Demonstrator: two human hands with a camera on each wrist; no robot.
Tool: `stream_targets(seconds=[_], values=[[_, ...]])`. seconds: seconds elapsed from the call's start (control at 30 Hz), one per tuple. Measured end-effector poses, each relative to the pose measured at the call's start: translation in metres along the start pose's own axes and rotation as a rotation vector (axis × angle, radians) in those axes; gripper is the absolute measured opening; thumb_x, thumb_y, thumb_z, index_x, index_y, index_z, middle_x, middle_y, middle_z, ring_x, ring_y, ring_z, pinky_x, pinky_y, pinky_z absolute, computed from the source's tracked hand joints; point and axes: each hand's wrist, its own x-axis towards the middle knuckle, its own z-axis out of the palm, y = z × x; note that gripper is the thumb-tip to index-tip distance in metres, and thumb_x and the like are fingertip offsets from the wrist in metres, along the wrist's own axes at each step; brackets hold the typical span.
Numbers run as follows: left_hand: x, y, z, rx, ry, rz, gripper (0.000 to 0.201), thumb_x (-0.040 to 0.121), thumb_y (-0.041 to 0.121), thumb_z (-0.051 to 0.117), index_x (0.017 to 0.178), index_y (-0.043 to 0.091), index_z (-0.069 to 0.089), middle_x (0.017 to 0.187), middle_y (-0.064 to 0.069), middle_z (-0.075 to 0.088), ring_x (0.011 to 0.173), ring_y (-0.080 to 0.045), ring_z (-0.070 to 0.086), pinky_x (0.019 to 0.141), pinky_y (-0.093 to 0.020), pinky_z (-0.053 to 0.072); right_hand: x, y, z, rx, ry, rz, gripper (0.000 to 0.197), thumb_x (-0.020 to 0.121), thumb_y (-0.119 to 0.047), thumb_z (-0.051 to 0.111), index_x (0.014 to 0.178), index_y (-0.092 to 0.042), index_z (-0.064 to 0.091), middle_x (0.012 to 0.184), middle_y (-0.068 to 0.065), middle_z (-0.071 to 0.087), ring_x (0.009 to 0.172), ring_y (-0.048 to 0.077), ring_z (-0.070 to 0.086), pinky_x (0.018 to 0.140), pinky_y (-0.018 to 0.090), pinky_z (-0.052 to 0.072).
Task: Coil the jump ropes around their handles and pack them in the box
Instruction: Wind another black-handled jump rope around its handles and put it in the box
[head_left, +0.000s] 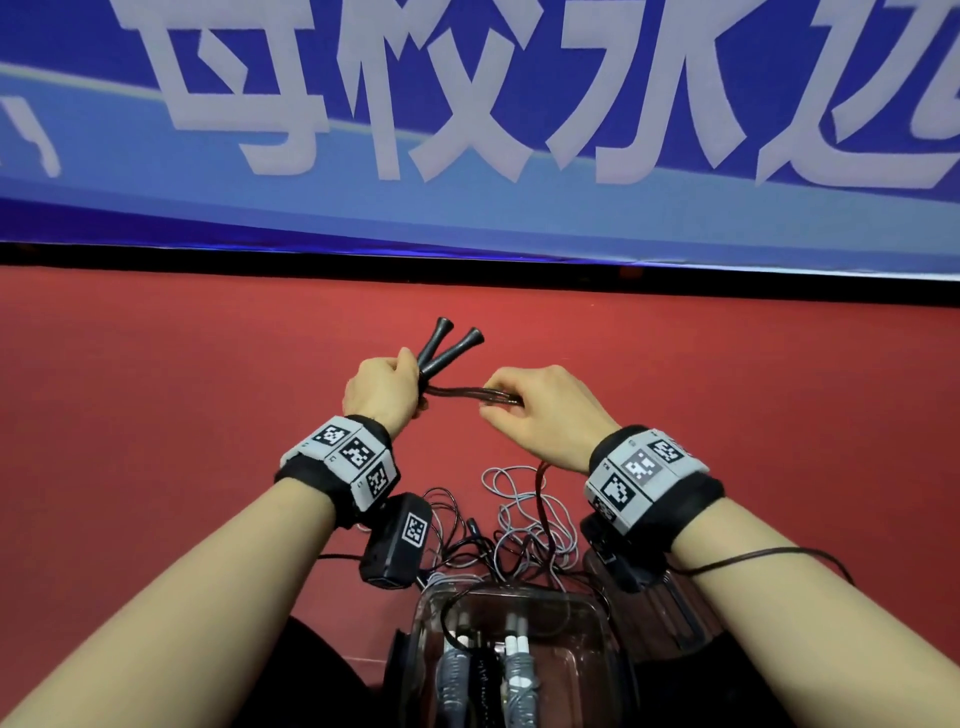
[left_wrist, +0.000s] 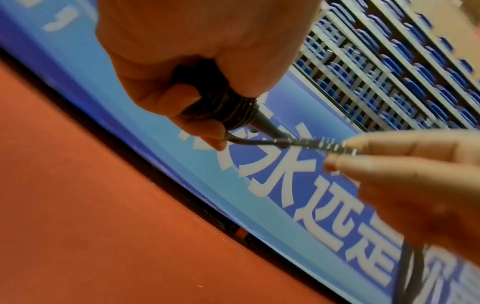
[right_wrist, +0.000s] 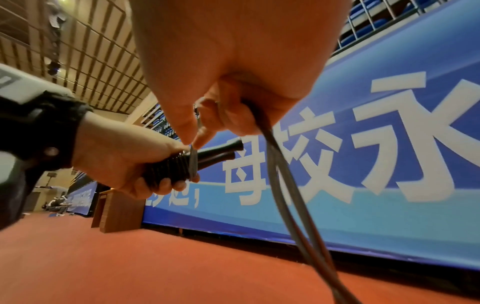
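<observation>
A blue banner (head_left: 467, 130) fills the top of the head view and red floor (head_left: 156, 389) the middle band; my work sits at the centre. At the bottom centre lies the clear box (head_left: 571, 670), already holding grey-handled ropes, with a loose tangle of cords (head_left: 524, 525) just above it on the floor.

My left hand (head_left: 382, 395) has its fingers curled round the pair of black handles (head_left: 449, 345), which fan up and away from the fist. In the right wrist view, wraps of rope are stacked on them at centre left, so I judge the coiling well begun. My right hand (head_left: 545, 410) pinches the doubled black rope (head_left: 467, 393) between thumb and fingertips, and that short span runs taut across to the handles. The rest hangs from my right palm toward the bottom of the frame (a good length, it seems).

To do this well, I keep the span tight, lay each turn touching the last, and hold both handles together so they stop splaying. I let the tail feed through the pinch rather than snag the floor tangle.
</observation>
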Motion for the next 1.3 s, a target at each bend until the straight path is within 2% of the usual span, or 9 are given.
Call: stream_targets(seconds=[0.07,0.2,0.5,0.7,0.83,0.93,1.07,1.2,1.3], values=[[-0.003,0.000,0.001,0.262,0.033,0.120,0.043,0.101,0.036,0.032,0.096,0.009,0.065,0.084,-0.011,0.070,0.077,-0.030,0.062,0.072,-0.035,0.047,0.001,-0.005,-0.004,-0.054,0.066,-0.044,0.014,0.093,-0.038,0.058,0.098,-0.028,0.066,0.057,-0.016,0.046,0.056,0.002,0.045,0.054,0.023,0.030],[-0.019,0.007,0.009,0.544,0.022,0.252,0.037,0.105,0.030,0.026,0.105,0.006,0.055,0.099,-0.020,0.065,0.094,-0.041,0.060,0.073,-0.037,0.034,0.002,-0.007,-0.006,-0.034,0.098,-0.088,0.015,0.091,-0.039,0.062,0.093,-0.025,0.067,0.053,-0.015,0.043,0.053,0.001,0.042,0.053,0.022,0.029],[-0.034,0.015,0.008,0.867,-0.082,0.650,0.039,0.101,0.037,0.030,0.083,0.019,0.060,0.084,-0.009,0.065,0.082,-0.036,0.062,0.064,-0.033,0.035,0.006,0.010,-0.012,0.126,0.135,-0.095,0.021,0.084,-0.049,0.062,0.083,-0.030,0.071,0.067,-0.011,0.061,0.062,0.005,0.053,0.060,0.030,0.043],[-0.042,0.019,0.003,0.666,-0.246,0.735,0.051,0.103,0.042,0.025,0.060,0.021,0.044,0.062,-0.001,0.054,0.065,-0.030,0.051,0.062,-0.035,0.038,0.004,0.029,-0.025,0.241,0.105,0.130,0.031,0.073,-0.059,0.071,0.071,-0.028,0.069,0.050,-0.016,0.051,0.052,0.004,0.044,0.060,0.028,0.039],[-0.052,0.023,0.001,0.523,-0.246,0.786,0.068,0.088,0.065,0.005,0.052,0.020,0.040,0.050,0.001,0.045,0.051,-0.017,0.044,0.055,-0.032,0.028,0.006,0.038,-0.025,0.412,0.026,0.205,0.031,0.073,-0.051,0.076,0.067,-0.022,0.067,0.057,-0.014,0.055,0.056,0.004,0.046,0.064,0.026,0.038],[-0.054,0.021,0.005,0.454,-0.258,0.819,0.067,0.078,0.076,0.016,0.068,0.023,0.055,0.056,0.001,0.056,0.055,-0.013,0.050,0.057,-0.031,0.032,0.005,0.043,-0.023,0.524,-0.076,0.240,0.031,0.077,-0.047,0.073,0.071,-0.017,0.070,0.070,0.004,0.057,0.066,0.011,0.048,0.069,0.029,0.036],[-0.051,0.020,0.008,0.257,-0.255,0.827,0.049,0.075,0.075,0.039,0.103,0.035,0.044,0.062,0.009,0.055,0.052,-0.007,0.049,0.057,-0.028,0.038,0.002,0.040,-0.020,0.628,-0.068,0.270,0.035,0.083,-0.051,0.067,0.062,-0.022,0.067,0.066,0.010,0.042,0.061,0.020,0.033,0.057,0.030,0.026],[-0.050,0.020,0.010,0.165,-0.231,0.829,0.045,0.083,0.068,0.036,0.113,0.035,0.043,0.065,0.004,0.064,0.055,-0.014,0.055,0.062,-0.035,0.047,-0.002,0.037,-0.009,0.596,-0.089,0.253,0.045,0.093,0.006,0.052,0.061,-0.026,0.053,0.046,-0.013,0.047,0.049,0.013,0.034,0.050,0.025,0.028],[-0.049,0.021,0.011,0.115,-0.187,0.783,0.036,0.089,0.059,0.031,0.115,0.038,0.047,0.063,0.012,0.064,0.059,-0.012,0.057,0.066,-0.033,0.048,-0.002,0.030,0.007,0.644,-0.101,0.325,0.035,0.095,-0.002,0.045,0.066,-0.017,0.056,0.053,-0.004,0.039,0.047,0.013,0.031,0.047,0.023,0.025]])
